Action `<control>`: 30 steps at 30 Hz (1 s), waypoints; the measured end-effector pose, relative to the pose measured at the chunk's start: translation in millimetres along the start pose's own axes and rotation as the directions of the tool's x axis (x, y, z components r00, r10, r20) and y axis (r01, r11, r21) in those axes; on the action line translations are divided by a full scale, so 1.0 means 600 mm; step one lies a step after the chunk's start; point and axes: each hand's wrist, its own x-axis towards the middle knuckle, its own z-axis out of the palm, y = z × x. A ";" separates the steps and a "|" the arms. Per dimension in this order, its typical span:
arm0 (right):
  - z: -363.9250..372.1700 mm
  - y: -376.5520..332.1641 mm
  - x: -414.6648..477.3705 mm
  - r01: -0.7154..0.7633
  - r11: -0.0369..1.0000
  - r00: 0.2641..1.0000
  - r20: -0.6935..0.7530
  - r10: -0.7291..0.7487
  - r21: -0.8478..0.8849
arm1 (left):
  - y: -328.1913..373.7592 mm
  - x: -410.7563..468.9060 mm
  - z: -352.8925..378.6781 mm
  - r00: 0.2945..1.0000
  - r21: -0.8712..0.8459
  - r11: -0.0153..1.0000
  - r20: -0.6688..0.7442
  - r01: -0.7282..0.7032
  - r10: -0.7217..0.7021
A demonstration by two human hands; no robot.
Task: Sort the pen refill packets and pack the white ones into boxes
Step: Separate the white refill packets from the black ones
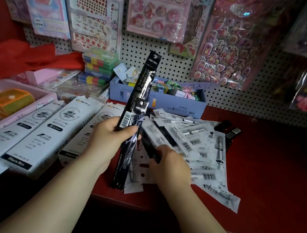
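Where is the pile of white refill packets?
Head view, right of centre: the white refill packets lie heaped on the red counter, in front of the blue box, right of the white boxes.

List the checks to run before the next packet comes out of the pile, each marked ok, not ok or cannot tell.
1. Left hand grips the black packets securely: ok.
2. Right hand holds a dark packet in the pile: ok.
3. White packets lie within reach on the table: ok.
4. Left-hand bundle free of white packets: cannot tell.
5. White boxes open for packing: cannot tell.
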 end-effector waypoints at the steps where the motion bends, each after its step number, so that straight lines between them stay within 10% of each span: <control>1: -0.004 0.005 0.001 -0.035 0.996 0.999 -0.009 0.036 0.083 | -0.002 0.002 0.000 1.000 -0.014 1.000 0.000 0.005 -0.005; 5: -0.028 0.019 0.007 -0.131 0.866 0.989 0.001 0.149 0.483 | -0.006 0.007 0.001 1.000 -0.052 0.999 0.010 0.014 -0.013; 9: -0.056 0.016 0.002 -0.209 0.366 0.976 0.170 0.135 0.907 | 0.005 0.006 0.021 0.995 -0.094 0.996 0.100 -0.011 0.020; 12: -0.071 0.013 0.009 -0.156 0.258 0.988 0.155 0.022 0.953 | 0.018 0.014 0.046 0.989 -0.107 0.994 0.143 -0.022 0.038; 30: -0.097 -0.042 0.038 0.046 0.433 0.987 0.025 -0.158 0.900 | 0.036 -0.003 0.011 0.950 0.027 0.987 0.278 -0.155 0.142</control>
